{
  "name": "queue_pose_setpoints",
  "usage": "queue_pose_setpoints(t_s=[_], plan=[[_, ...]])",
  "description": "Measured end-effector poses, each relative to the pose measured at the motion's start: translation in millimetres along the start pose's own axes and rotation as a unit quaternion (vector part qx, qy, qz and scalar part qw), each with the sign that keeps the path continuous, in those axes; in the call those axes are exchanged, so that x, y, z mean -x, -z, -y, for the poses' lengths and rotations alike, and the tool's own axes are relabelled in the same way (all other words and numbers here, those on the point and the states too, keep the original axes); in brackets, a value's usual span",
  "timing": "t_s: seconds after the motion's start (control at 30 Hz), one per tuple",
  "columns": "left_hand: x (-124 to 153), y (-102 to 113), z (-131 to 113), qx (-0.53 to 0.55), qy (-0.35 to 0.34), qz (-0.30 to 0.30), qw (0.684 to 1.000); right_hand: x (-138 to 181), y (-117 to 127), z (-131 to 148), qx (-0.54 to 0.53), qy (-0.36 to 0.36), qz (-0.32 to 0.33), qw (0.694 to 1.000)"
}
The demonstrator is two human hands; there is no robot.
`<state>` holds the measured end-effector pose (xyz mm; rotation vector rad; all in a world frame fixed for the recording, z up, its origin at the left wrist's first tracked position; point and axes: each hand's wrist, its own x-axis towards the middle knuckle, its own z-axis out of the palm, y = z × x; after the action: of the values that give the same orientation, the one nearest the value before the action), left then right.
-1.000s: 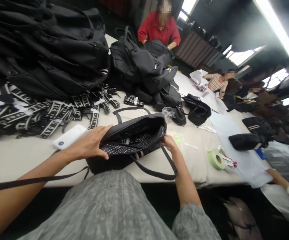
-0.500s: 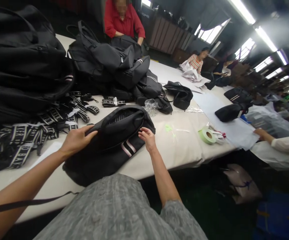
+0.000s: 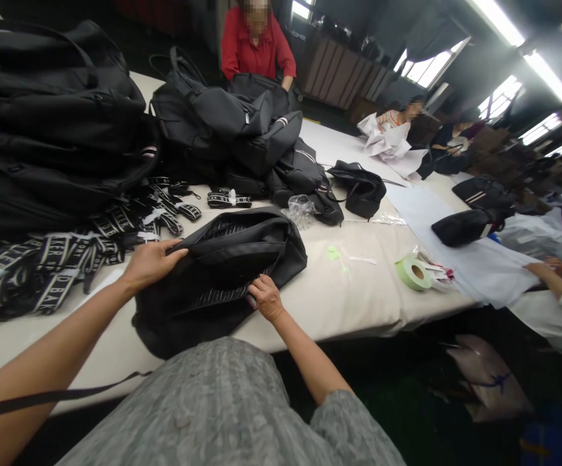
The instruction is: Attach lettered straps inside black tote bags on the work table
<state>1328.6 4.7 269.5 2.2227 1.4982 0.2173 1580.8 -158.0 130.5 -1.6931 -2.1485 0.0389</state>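
Note:
A black bag (image 3: 174,323) lies on the cloth-covered table right before me, its mouth spread wide so the printed lining shows. My left hand (image 3: 152,265) grips the bag's rim at the left end, thumb on top. With fingers closed on the near edge of the opening, my right hand (image 3: 265,298) pulls it toward my body. The striped band on the bag's near side is mostly hidden from me now. Just behind the bag sits a crumpled clear plastic wrapper (image 3: 300,210).
Black lettered straps (image 3: 62,259) are heaped at left, below a tall stack of black bags (image 3: 57,123). More bags (image 3: 242,123) pile up behind. A green tape roll (image 3: 413,272) lies at right. A person in red (image 3: 256,48) stands across; another person's hand (image 3: 546,272) is at far right.
My right hand has moved down and left and closed on the bag's near edge. The bag's mouth has opened wider, showing more lining. My left hand keeps its hold.

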Motion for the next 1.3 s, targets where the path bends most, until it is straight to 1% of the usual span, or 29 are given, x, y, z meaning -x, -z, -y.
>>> queue_pose_setpoints(t_s=[0.07, 0.13, 0.23, 0.3, 0.33, 0.4, 0.43, 0.53, 0.57, 0.63, 0.67, 0.7, 0.77, 0.8, 0.83, 0.87, 0.9, 0.93, 1.0, 1.1, 1.2, 1.3], plan=[[-11, -2, 8, 0.004, 0.012, 0.001, 1.0, 9, -1, -6, -0.037, 0.011, -0.032, 0.999], [-19, -5, 16, 0.014, 0.016, 0.006, 1.0, 15, 1, -7, -0.079, -0.011, -0.061, 0.995], [-26, -10, 24, 0.025, 0.022, 0.02, 0.999, 11, 6, -1, -0.114, -0.049, -0.068, 0.99], [-28, -11, 27, 0.027, 0.029, 0.029, 0.999, -1, 10, 4, -0.104, -0.097, -0.052, 0.988], [-28, -10, 28, 0.027, 0.031, 0.032, 0.999, -8, 12, 7, -0.095, -0.138, -0.039, 0.985], [-27, -9, 27, 0.022, 0.033, 0.031, 0.999, -24, 13, 13, -0.075, -0.226, 0.003, 0.971], [-26, -8, 25, 0.019, 0.034, 0.028, 0.999, -33, 12, 16, -0.069, -0.255, 0.029, 0.964], [-18, -6, 17, 0.005, 0.03, 0.012, 0.999, -52, 5, 29, -0.05, -0.294, 0.098, 0.949], [-14, -6, 14, 0.001, 0.026, 0.007, 1.0, -57, 2, 33, -0.042, -0.311, 0.108, 0.943], [-5, -7, 5, -0.009, 0.011, -0.015, 1.0, -61, -5, 41, -0.026, -0.361, 0.109, 0.926], [-1, -8, 1, -0.025, -0.016, -0.038, 0.999, -61, -9, 44, -0.024, -0.378, 0.104, 0.919], [2, -10, -4, -0.047, -0.062, -0.066, 0.995, -60, -11, 46, -0.026, -0.389, 0.099, 0.916], [6, -16, -16, -0.09, -0.196, -0.104, 0.971, -55, -15, 48, -0.031, -0.392, 0.086, 0.915], [6, -19, -23, -0.1, -0.264, -0.107, 0.953, -52, -17, 47, -0.032, -0.39, 0.08, 0.917], [4, -23, -31, -0.101, -0.319, -0.097, 0.937, -49, -17, 46, -0.034, -0.389, 0.077, 0.917], [3, -27, -40, -0.094, -0.356, -0.077, 0.926, -45, -18, 45, -0.034, -0.388, 0.074, 0.918], [0, -32, -49, -0.089, -0.378, -0.055, 0.92, -42, -19, 44, -0.034, -0.386, 0.072, 0.919], [-2, -37, -59, -0.09, -0.383, -0.027, 0.919, -39, -19, 43, -0.035, -0.381, 0.07, 0.921], [-6, -50, -78, -0.107, -0.356, 0.034, 0.928, -35, -20, 41, -0.039, -0.371, 0.066, 0.926], [-13, -75, -97, -0.139, -0.257, 0.1, 0.951, -32, -22, 40, -0.047, -0.364, 0.06, 0.928], [-27, -98, -103, -0.16, -0.166, 0.163, 0.959, -31, -23, 40, -0.059, -0.361, 0.057, 0.929], [-46, -107, -100, -0.156, -0.103, 0.238, 0.953, -30, -23, 39, -0.075, -0.364, 0.047, 0.927]])
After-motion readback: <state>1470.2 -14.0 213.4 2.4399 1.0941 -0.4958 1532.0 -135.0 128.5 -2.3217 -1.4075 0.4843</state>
